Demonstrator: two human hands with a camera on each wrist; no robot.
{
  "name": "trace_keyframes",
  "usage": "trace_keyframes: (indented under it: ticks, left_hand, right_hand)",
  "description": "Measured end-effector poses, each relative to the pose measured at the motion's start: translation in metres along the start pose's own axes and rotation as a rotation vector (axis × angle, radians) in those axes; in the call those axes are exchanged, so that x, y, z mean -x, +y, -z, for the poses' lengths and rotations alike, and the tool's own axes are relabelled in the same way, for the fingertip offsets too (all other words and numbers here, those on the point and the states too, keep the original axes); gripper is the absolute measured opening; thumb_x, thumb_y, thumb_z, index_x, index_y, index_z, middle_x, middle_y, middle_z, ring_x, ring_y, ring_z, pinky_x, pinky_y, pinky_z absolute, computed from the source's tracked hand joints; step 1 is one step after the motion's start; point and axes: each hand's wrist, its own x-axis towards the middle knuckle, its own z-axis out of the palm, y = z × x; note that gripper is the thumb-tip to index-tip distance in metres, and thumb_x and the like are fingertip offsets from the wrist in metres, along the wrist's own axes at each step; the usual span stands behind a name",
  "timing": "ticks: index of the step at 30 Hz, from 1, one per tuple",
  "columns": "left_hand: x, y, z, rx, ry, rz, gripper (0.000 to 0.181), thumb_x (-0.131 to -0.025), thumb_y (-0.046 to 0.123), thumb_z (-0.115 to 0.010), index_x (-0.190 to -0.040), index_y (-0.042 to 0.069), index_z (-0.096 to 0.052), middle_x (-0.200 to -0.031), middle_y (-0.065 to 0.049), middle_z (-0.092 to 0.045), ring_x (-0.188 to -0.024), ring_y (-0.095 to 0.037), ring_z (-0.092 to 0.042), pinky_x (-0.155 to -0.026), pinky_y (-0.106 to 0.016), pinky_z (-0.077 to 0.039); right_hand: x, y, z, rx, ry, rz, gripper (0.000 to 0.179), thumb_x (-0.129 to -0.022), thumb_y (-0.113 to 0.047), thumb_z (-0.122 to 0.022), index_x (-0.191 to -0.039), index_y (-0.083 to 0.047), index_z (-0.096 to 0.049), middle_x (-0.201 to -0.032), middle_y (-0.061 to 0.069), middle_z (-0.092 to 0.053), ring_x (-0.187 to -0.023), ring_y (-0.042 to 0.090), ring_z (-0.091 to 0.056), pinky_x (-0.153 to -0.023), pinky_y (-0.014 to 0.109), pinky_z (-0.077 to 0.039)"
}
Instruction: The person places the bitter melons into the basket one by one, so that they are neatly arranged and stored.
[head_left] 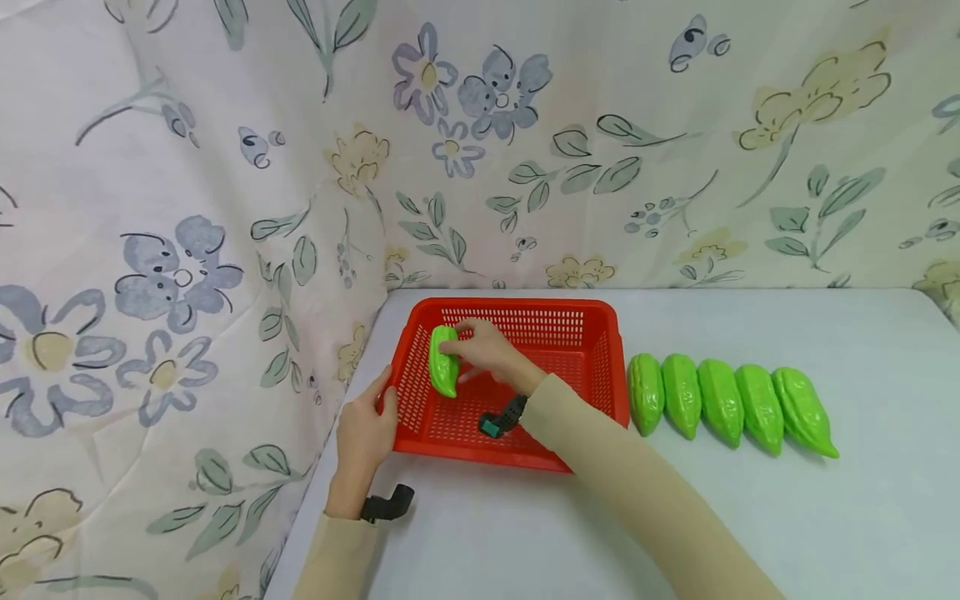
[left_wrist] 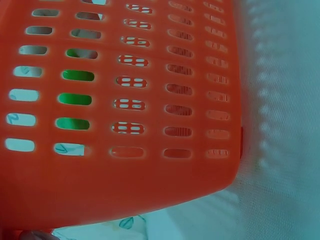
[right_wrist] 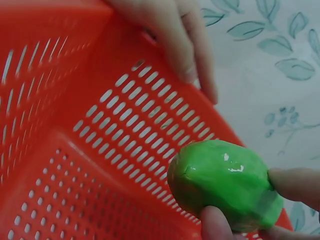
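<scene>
My right hand [head_left: 493,348] pinches a glossy green fruit [head_left: 442,371], long with a pointed tip, between thumb and fingers. It is held up at the left part of a red plastic basket [head_left: 480,455]. In the right wrist view the fruit [right_wrist: 225,182] overlaps the basket's slotted side wall. At the basket's left side my left hand [head_left: 366,429] grips the rim, its fingers [right_wrist: 172,42] over the edge. The left wrist view is mostly filled by the basket's outer wall [left_wrist: 125,182], with green showing through several slots.
Several more green fruits [head_left: 722,402] lie side by side in a row on the white table [head_left: 885,517], just right of the basket. A flowered cloth [head_left: 570,200] hangs behind the table and along its left side.
</scene>
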Motion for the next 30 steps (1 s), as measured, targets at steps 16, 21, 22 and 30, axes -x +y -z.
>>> trace_keyframes:
  ticks: [16, 21, 22, 30]
  left_hand:
    - [-0.002, -0.003, 0.003, 0.004, 0.006, -0.023, 0.045, -0.107, 0.024, -0.050, -0.150, 0.018, -0.058, -0.056, -0.007, -0.049, -0.050, -0.019, -0.044, -0.048, -0.030, -0.035]
    - [-0.003, 0.000, 0.000, 0.004, -0.007, -0.013, 0.045, -0.106, 0.024, -0.051, -0.150, 0.018, -0.058, -0.055, -0.005, -0.046, -0.048, -0.019, -0.043, -0.047, -0.029, -0.036]
    - [-0.003, 0.000, 0.000, 0.003, -0.007, -0.010, 0.045, -0.106, 0.024, -0.051, -0.151, 0.018, -0.058, -0.055, -0.005, -0.046, -0.048, -0.018, -0.043, -0.047, -0.029, -0.036]
    - [-0.004, -0.001, -0.001, -0.003, 0.002, -0.011, 0.045, -0.106, 0.026, -0.051, -0.150, 0.020, -0.059, -0.055, -0.005, -0.046, -0.047, -0.019, -0.042, -0.047, -0.030, -0.035]
  right_hand:
    - [-0.028, 0.015, -0.011, 0.120, 0.040, -0.065, 0.055, -0.097, -0.018, -0.073, -0.142, 0.004, -0.049, -0.118, 0.021, -0.063, -0.083, 0.027, -0.074, -0.084, 0.051, -0.062]
    - [-0.034, 0.020, -0.011, 0.124, 0.028, -0.080, 0.052, -0.097, -0.013, -0.071, -0.141, 0.005, -0.048, -0.121, 0.023, -0.062, -0.085, 0.029, -0.074, -0.086, 0.051, -0.062]
    - [-0.035, 0.020, -0.012, 0.123, 0.026, -0.080, 0.051, -0.097, -0.013, -0.071, -0.140, 0.005, -0.048, -0.120, 0.024, -0.062, -0.086, 0.029, -0.074, -0.085, 0.051, -0.062]
    - [-0.037, 0.025, -0.013, 0.223, 0.059, -0.069, 0.035, -0.099, -0.019, -0.071, -0.120, 0.004, -0.057, -0.111, 0.020, -0.065, -0.090, 0.033, -0.074, -0.081, 0.046, -0.063]
